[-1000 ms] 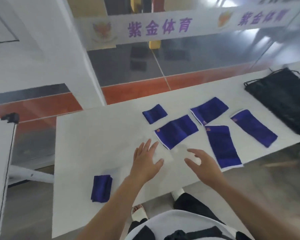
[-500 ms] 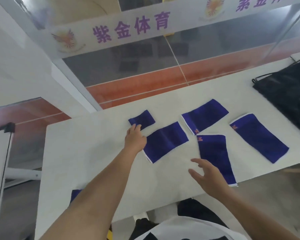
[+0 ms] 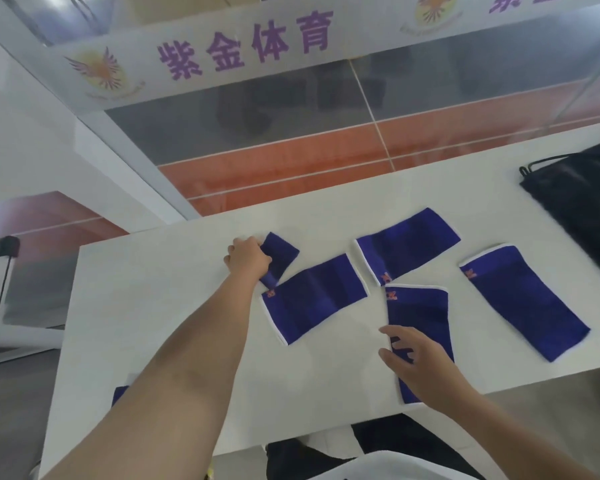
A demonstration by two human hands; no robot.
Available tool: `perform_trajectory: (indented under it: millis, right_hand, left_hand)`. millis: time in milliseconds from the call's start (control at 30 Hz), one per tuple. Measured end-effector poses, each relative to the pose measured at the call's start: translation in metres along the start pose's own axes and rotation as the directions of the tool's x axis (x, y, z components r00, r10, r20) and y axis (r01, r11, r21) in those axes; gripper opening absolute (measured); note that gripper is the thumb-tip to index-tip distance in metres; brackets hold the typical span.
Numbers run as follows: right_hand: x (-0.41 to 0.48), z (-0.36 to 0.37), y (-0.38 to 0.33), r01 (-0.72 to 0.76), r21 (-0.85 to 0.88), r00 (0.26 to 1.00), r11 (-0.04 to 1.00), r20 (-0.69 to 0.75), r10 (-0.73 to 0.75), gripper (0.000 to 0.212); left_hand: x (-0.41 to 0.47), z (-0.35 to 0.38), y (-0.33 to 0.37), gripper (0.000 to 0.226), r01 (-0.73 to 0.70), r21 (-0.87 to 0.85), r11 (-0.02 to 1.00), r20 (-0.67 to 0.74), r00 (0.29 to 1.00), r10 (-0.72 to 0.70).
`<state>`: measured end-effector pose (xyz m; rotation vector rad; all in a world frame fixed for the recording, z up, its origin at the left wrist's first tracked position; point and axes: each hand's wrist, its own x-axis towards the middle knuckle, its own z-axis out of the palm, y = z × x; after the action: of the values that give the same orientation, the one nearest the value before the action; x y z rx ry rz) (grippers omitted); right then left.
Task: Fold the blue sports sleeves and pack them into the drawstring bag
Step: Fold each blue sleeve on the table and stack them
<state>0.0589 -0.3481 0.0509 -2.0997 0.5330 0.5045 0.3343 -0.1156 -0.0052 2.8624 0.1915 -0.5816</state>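
Gripping the small folded sleeve at its left end, my left hand curls round the cloth at the far side of the bench. The piece slants from near-left to far-right, and its near corner meets the middle sleeve; I cannot tell whether they touch or overlap.

The drawstring bag lies well apart at the far right, so I judge this piece must cross the whole spread of flat sleeves to reach it. My right hand is the nearer one to the bag. Its fingers are spread loosely over the near end of the near sleeve, whose long axis runs away from me. I cannot tell whether they press down.

The bag is cut off by the frame edge, and its mouth cannot be made out. My left fingertips are hidden behind the hand. Another folded sleeve at the near-left edge sits mostly under my forearm.
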Motion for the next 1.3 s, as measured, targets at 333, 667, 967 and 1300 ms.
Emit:
perform_trajectory:
  millis: [333,667,967,1300]
  right_hand:
    - [0.027,-0.008,-0.031,0.085,0.241,0.993,0.967,0.055,-0.101,0.024]
    - [0.041,0.034,-0.111,-0.179,0.503,0.858,0.846,0.501,-0.117,0.026]
    - [0.025,0.076,-0.166,-0.072,0.441,0.699,0.895,0.662,-0.271,0.03]
    - [0.006,0.129,-0.218,-0.122,0.506,0.681,0.854,0.669,-0.299,0.017]
  left_hand:
    - [-0.102,-0.051,-0.027,0.016,0.043,-0.704,0.709,-0.026,0.996,-0.086]
    - [-0.246,-0.044,-0.064,0.029,0.254,-0.967,0.01,0.253,0.965,-0.063]
    - [-0.295,-0.057,-0.12,0.033,0.17,-0.976,-0.137,0.193,0.965,-0.177]
    - [-0.297,-0.074,-0.202,0.029,0.092,-0.98,-0.178,0.113,0.987,-0.114]
